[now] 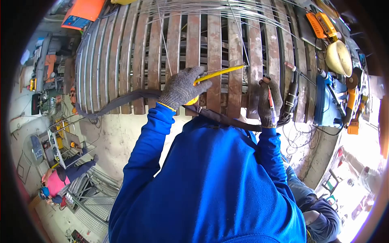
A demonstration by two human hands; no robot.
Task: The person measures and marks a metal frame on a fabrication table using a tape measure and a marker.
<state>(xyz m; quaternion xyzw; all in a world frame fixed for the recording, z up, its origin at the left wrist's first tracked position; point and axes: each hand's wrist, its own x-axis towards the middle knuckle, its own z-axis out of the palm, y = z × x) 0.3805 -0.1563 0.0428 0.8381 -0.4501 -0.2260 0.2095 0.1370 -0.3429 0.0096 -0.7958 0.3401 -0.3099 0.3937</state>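
My left hand, in a grey knit glove, is closed on a tape measure whose yellow blade reaches right over the slats. Part of the yellow case shows below the palm. The blade's end lies near a thin metal rod running up the slatted bench. Another thin rod ends by my left fingers. My right hand, also gloved, holds a red and white marker along its palm. A dark cable passes beneath my left wrist.
Many long wires lie across the bench's far side. An orange machine stands at the upper left. At the right are a blue toolbox, a yellow bowl and power tools. Two people are lower down, left and right.
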